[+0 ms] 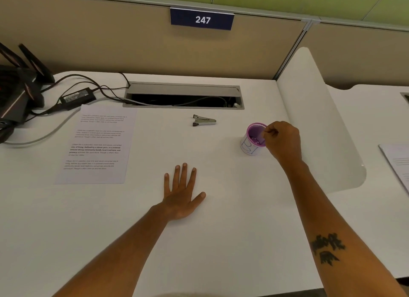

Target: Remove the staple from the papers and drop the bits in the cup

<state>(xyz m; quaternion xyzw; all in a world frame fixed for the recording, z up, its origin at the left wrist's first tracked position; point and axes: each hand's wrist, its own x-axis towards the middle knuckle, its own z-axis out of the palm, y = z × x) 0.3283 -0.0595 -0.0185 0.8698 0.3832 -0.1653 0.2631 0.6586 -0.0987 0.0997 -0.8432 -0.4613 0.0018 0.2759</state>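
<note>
White desk (221,241): left hand (182,197) flat, right hand (282,139) grip pinched over cup (253,139)

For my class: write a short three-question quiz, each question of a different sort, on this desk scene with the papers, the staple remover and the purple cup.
1. True or false: the left hand lies flat and empty on the desk.
2. Where are the right hand's pinched fingertips? A) over the rim of the purple cup B) on the papers C) on the staple remover
3. Fill in: the staple remover lies between the papers and the ____.

Key: 1 true. 2 A. 3 cup.
</note>
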